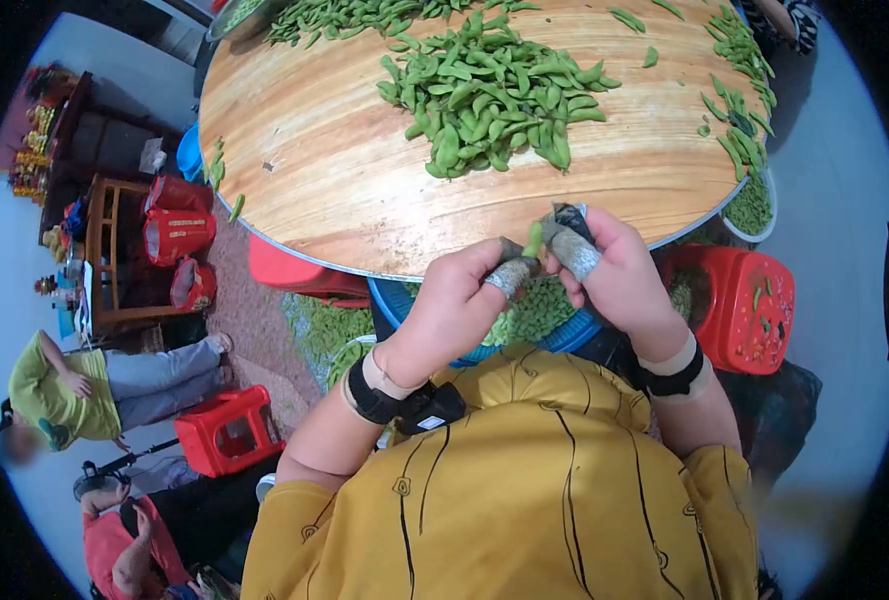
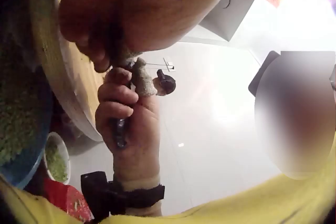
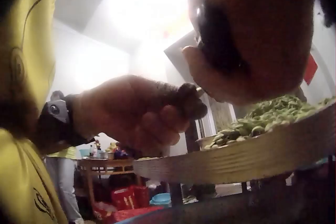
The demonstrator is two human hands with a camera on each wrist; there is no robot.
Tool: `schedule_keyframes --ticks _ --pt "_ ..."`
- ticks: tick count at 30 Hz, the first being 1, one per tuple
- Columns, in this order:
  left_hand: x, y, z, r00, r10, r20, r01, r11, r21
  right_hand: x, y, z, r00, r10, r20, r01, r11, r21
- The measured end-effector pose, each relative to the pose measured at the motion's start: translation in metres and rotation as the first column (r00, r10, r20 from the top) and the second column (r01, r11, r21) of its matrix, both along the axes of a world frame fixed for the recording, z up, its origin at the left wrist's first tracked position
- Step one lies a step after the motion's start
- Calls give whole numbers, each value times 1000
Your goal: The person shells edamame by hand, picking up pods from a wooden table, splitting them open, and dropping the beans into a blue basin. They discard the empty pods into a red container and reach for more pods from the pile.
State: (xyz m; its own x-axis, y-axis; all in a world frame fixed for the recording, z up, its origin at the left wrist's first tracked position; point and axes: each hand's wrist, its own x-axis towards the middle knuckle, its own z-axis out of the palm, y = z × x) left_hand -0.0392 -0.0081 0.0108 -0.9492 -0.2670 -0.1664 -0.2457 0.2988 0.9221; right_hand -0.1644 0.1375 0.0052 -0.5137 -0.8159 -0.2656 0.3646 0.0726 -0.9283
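Observation:
In the head view a green pod stands between the two hands, just off the near edge of the round wooden table. The left hand pinches it with wrapped thumb and finger. Close beside it, the right hand has curled fingers with grey and dark wraps; whether it grips the pod too is hidden. Below both hands a blue basket holds shelled green beans. A heap of pods lies on the table. Both wrist views show the hands meeting, the pod mostly hidden.
More pods lie along the table's right edge, above a white bowl of beans. Red stools stand right and left of the basket. Two people, one in a green shirt, are at the far left near a wooden chair.

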Motion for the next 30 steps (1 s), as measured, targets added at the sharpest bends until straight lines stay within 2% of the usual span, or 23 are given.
schedule_keyframes --ticks 1,2,4,7,9,11,12,13,14,15,17,18,19,20,21,22,23,25,26,27,28,29,30 --pt "0 1 3 998 50 24 -53 989 137 3 3 0 1000 -4 19 5 999 -35" --pt "-1 1 8 994 111 25 -114 978 176 5 6 3 1000 -5 20 6 999 -35" --pt "-1 1 3 996 93 9 -93 979 182 9 12 12 997 62 -56 -60 997 41" --pt "-1 5 1 997 70 -37 -62 981 185 12 13 13 979 104 -178 -107 994 -6" --pt "-1 6 1 996 63 -69 -50 983 177 11 13 11 979 108 -172 -111 994 -9" --pt "0 2 -3 996 -16 -92 11 999 -48 9 14 11 980 112 -166 -115 993 -11" --pt "1 2 -1 996 -17 -93 13 999 -49 8 14 11 989 140 -46 -140 990 11" --pt "1 2 1 982 -76 -176 8 934 -358 6 15 12 984 164 76 -166 986 30" --pt "1 2 3 960 -156 -234 -27 777 -629 6 14 13 984 163 77 -165 986 30" --pt "2 2 4 960 -157 -233 -25 777 -629 7 13 16 977 154 146 -158 987 13" --pt "3 0 6 957 -207 -204 -28 634 -773 7 13 17 966 144 216 -146 989 -4" --pt "5 -2 6 957 -208 -202 -25 635 -772 7 14 16 947 153 282 -154 988 -20" --pt "7 -4 5 979 -124 -163 53 922 -384 6 14 15 924 163 346 -161 986 -36" --pt "9 -6 4 994 -67 -86 76 992 100 7 16 18 924 162 347 -159 987 -37" --pt "12 -7 2 994 -68 -84 76 992 101 7 19 24 871 192 452 -175 981 -80" --pt "16 -9 0 999 -38 -33 50 835 549 8 20 28 806 225 548 -187 974 -126" --pt "18 -10 -2 999 -35 26 -5 490 872 8 20 27 805 226 549 -187 974 -125" --pt "16 -9 -3 999 -34 -17 31 500 865 10 19 26 827 211 521 -171 978 -123" --pt "13 -9 -1 999 -43 29 6 652 759 11 17 25 828 209 521 -171 978 -121" --pt "11 -9 1 996 -43 76 -14 781 625 12 15 23 893 158 422 -148 987 -57" --pt "10 -7 -1 996 -42 75 -14 780 625 14 14 21 943 110 315 -117 993 3" --pt "10 -3 -3 999 -21 -28 28 956 292 16 12 17 943 111 314 -118 993 2" --pt "10 -2 -3 991 -37 -132 26 996 -87 19 11 12 953 117 278 -124 992 6"
